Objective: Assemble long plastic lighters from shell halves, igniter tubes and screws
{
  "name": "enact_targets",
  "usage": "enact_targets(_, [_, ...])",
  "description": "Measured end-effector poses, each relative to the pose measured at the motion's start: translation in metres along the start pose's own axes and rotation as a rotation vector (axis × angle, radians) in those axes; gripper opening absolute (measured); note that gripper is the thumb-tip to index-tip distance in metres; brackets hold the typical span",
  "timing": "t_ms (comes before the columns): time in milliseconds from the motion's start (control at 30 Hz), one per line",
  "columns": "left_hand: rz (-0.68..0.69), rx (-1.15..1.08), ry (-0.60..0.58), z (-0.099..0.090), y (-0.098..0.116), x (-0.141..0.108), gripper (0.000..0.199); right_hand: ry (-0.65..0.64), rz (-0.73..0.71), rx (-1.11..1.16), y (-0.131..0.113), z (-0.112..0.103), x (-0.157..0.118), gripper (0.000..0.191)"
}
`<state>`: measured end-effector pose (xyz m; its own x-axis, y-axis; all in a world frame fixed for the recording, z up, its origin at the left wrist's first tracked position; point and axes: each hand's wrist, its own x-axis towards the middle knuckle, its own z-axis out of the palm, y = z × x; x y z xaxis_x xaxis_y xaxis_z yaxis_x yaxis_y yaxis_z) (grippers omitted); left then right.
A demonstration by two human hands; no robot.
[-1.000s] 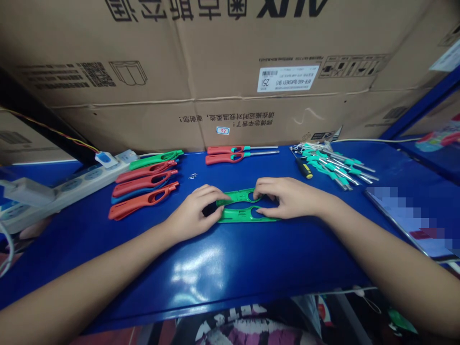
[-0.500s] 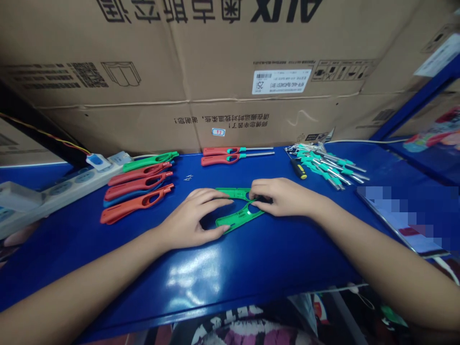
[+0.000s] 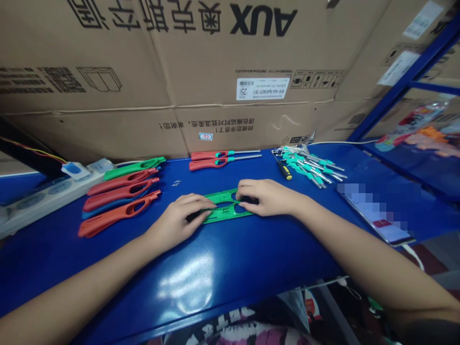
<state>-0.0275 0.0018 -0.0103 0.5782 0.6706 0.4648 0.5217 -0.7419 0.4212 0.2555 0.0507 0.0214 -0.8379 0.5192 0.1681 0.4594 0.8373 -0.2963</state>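
Observation:
Two green lighter handle halves lie side by side on the blue table, the upper half (image 3: 220, 197) behind the lower half (image 3: 226, 212), inner sides up. My left hand (image 3: 183, 215) pinches their left ends, fingers on the upper half and thumb at the lower one. Around their right ends, by the trigger openings, my right hand (image 3: 260, 197) is closed, with fingertips and thumb on the green pieces. Behind them are two red lighters (image 3: 210, 164) with metal tubes.
Red, orange and green handles (image 3: 118, 211) lie at left beside a power strip (image 3: 53, 194). Tiny screws (image 3: 176, 183) lie behind my left hand. Metal tubes with teal parts (image 3: 311, 165), a screwdriver (image 3: 284, 171) and a phone (image 3: 375, 215) lie at right. A cardboard box (image 3: 136, 129) stands behind.
The two green halves are now closer together and nearly parallel. My left thumb has moved nearer my left fingers. The whole view has shifted, so the items appear farther left.

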Motion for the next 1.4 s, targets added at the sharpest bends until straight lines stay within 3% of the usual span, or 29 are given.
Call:
enact_targets(100, [-0.02, 0.011, 0.003, 0.0, 0.0, -0.001, 0.018, 0.115, 0.018, 0.0, 0.01, -0.011, -0.003, 0.023])
enact_targets(167, [-0.023, 0.016, 0.005, -0.001, -0.001, -0.001, 0.017, 0.303, 0.125, -0.06, 0.027, -0.026, -0.01, 0.021])
enact_targets(267, [-0.01, 0.023, 0.011, -0.001, -0.001, -0.002, 0.018, 0.594, 0.504, -0.244, 0.064, -0.051, -0.031, 0.024])
enact_targets(333, [-0.008, 0.027, 0.02, -0.001, 0.001, -0.001, 0.019, 0.691, 0.724, -0.365, 0.089, -0.063, -0.049, 0.029])
enact_targets(400, [-0.013, 0.028, 0.021, -0.003, 0.004, -0.001, 0.021, 0.652, 0.918, -0.437, 0.112, -0.069, -0.065, 0.03])
enact_targets(467, [-0.008, 0.033, -0.009, -0.005, 0.008, -0.001, 0.022, 0.522, 1.121, -0.427, 0.13, -0.069, -0.078, 0.026])
enact_targets(533, [0.011, 0.053, -0.071, -0.007, 0.01, -0.001, 0.024, 0.464, 1.195, -0.4, 0.142, -0.065, -0.086, 0.023])
enact_targets(667, [0.046, 0.103, -0.169, -0.008, 0.011, -0.002, 0.032, 0.411, 1.22, -0.355, 0.154, -0.058, -0.09, 0.02])
enact_targets(800, [0.032, 0.104, -0.156, -0.006, 0.009, -0.002, 0.027, 0.403, 1.225, -0.339, 0.157, -0.056, -0.089, 0.015])
enact_targets(967, [0.033, 0.09, -0.141, -0.005, 0.009, -0.002, 0.023, 0.398, 1.231, -0.329, 0.157, -0.058, -0.09, 0.028])
enact_targets(1100, [0.031, 0.093, -0.137, -0.004, 0.008, -0.003, 0.023, 0.389, 1.23, -0.311, 0.155, -0.058, -0.091, 0.022])
enact_targets(1400, [0.033, 0.054, -0.141, -0.005, 0.007, -0.003, 0.023, 0.51, 1.109, -0.343, 0.137, -0.068, -0.085, 0.026])
